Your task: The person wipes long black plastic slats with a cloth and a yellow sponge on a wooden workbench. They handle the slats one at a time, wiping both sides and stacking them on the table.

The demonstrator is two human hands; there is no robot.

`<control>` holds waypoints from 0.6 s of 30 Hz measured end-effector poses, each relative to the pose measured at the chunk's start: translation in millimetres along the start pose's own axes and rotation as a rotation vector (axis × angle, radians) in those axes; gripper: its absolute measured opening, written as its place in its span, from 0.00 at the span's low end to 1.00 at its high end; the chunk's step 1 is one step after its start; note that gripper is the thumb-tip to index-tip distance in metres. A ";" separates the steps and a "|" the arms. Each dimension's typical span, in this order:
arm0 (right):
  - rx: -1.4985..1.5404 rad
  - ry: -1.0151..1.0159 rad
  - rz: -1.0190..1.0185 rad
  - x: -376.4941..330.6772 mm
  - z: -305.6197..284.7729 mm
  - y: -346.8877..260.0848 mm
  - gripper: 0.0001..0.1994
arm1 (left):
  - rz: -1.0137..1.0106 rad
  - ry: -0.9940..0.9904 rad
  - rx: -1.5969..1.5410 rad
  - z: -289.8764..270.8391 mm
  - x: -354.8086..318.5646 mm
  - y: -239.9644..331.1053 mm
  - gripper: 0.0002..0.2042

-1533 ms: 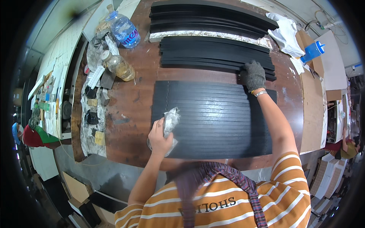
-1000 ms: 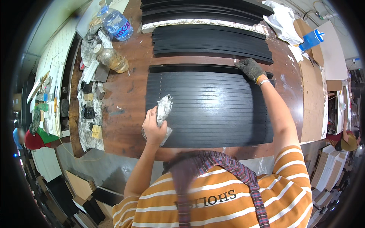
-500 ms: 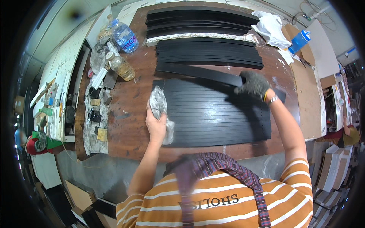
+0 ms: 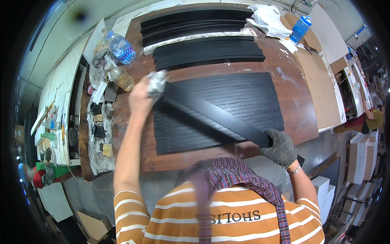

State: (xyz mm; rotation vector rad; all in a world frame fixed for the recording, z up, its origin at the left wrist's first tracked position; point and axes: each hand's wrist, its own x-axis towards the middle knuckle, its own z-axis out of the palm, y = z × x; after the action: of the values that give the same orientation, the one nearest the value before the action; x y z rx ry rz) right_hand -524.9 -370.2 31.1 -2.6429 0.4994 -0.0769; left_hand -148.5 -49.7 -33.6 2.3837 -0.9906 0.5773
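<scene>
A long flat black strip (image 4: 217, 115) slants across the scene, held above a panel-like row of black strips (image 4: 227, 87) and casting a shadow on it. My right hand (image 4: 281, 149), in a dark grey knit glove, grips the strip's near right end. My bare left hand (image 4: 140, 99) is closed on a crumpled white-grey cloth (image 4: 157, 82) at the strip's far left end. That hand is slightly blurred. The cloth appears to press against the strip, and its wrapped side is hidden.
Further black strips (image 4: 209, 52) lie stacked across the brown table (image 4: 290, 101). A water bottle (image 4: 122, 48) and a jar of yellowish liquid (image 4: 120, 77) stand left, beside sponges and blocks on a stained cloth. A blue bottle (image 4: 300, 29) and white cloth (image 4: 268, 20) lie far right.
The strip has come away from the far stack and swung into a steep diagonal. My right hand moved toward me; my left hand moved away and leftward, carrying the cloth onto the strip's far end.
</scene>
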 end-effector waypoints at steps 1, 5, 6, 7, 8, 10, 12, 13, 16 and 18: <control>-0.049 -0.022 0.037 -12.0 0.6 1.6 0.23 | 0.040 0.113 0.174 -13.2 4.5 -15.8 0.20; 0.035 0.001 0.118 -27.1 21.9 -6.5 0.24 | -0.131 0.156 -0.461 -32.8 -14.2 66.0 0.20; 0.072 0.003 0.123 -24.4 27.8 -10.7 0.25 | 0.009 0.100 -0.246 -25.4 -18.0 107.3 0.21; 0.109 0.029 0.111 -21.6 32.4 -15.3 0.25 | 0.167 -0.045 -0.206 -18.7 -27.7 149.3 0.24; 0.145 0.008 0.131 -19.0 35.5 -19.6 0.26 | 0.395 -0.180 -0.142 -13.8 -40.5 186.6 0.25; 0.234 -0.015 0.134 -18.0 37.8 -25.9 0.27 | 0.744 -0.041 -0.268 3.2 -42.1 220.6 0.24; 0.089 -0.001 0.156 -23.4 33.9 -25.6 0.28 | 0.637 0.082 -0.131 11.9 -24.5 185.8 0.23; 0.109 0.018 0.146 -30.7 31.5 -24.2 0.29 | 0.478 0.026 -0.078 11.0 -13.2 151.2 0.21; 0.044 0.077 0.094 -51.1 29.2 -18.1 0.29 | 0.054 0.184 -0.046 -3.6 22.6 32.2 0.16; 0.002 0.097 0.124 -56.0 30.0 -16.3 0.28 | -0.542 0.189 -0.383 -22.3 23.4 -4.2 0.10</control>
State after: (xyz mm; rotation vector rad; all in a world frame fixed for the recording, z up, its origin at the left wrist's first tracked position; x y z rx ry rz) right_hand -567.7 -323.9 12.8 -2.6087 0.6941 -0.1670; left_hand -134.4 -46.5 -4.3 2.0760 -0.3076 0.3569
